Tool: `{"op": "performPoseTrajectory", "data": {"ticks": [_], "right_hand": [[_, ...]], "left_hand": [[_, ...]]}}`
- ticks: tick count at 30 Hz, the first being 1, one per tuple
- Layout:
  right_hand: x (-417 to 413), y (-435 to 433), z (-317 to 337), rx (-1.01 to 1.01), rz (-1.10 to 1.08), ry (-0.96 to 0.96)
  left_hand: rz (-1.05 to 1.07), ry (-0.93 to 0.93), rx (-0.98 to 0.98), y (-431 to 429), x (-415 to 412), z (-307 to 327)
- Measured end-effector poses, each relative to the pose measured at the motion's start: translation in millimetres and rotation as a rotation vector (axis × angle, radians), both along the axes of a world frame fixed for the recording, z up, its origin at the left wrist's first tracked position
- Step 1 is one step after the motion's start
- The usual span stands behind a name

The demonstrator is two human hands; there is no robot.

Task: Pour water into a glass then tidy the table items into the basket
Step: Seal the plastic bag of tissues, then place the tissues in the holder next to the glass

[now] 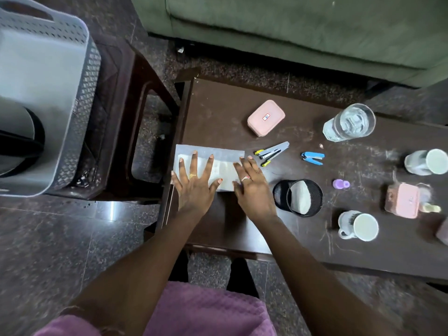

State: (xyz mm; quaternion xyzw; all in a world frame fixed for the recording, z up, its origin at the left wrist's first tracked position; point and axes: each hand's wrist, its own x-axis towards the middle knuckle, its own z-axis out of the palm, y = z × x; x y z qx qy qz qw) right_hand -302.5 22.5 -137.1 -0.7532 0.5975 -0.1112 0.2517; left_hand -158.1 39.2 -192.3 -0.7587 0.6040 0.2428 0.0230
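A flat grey-white packet [224, 155] lies at the left end of the dark table [218, 98]. My left hand [196, 183] rests flat on it with fingers spread. My right hand [252, 185] lies over the packet's right edge, fingers slightly curled; whether it grips the packet is unclear. A glass [349, 123] holding water stands at the far right of the table. The grey perforated basket [48, 93] sits on a dark stool to the left, with a black-and-white jug [19, 139] inside it.
On the table lie a pink lidded box [266, 117], a grey-yellow stapler [272, 152], a blue stapler [313, 158], a black mesh cup [299, 197], a small purple bottle [340, 184], two white mugs [358, 225], and a pink box [403, 200]. A green sofa [291, 25] stands behind.
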Motion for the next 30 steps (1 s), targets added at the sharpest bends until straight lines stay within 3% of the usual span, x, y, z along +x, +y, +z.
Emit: {"op": "performPoseTrajectory", "data": {"ticks": [3,5,10,15,21,30], "right_hand": [[-23,-5,25,-0.236,-0.156,0.029],[-43,-11,39,-0.245,-0.260,0.060],[-87,-15,49,0.267,-0.478,0.273],[-110,3,47,0.579,-0.485,0.253],[-117,7,46,0.476,-0.503,0.087],[-204,-37,98,0.419,-0.561,0.093]], "left_hand": [[-0.056,0.029,-0.006,-6,-19,10],[-0.099,0.088,-0.015,-13,-35,18],[-0.191,0.184,-0.060,-32,-73,34],[-0.219,0.223,-0.074,-39,-107,46],[-0.240,0.230,-0.082,-42,-131,51],[-0.138,0.275,-0.152,-76,-185,61]]}}
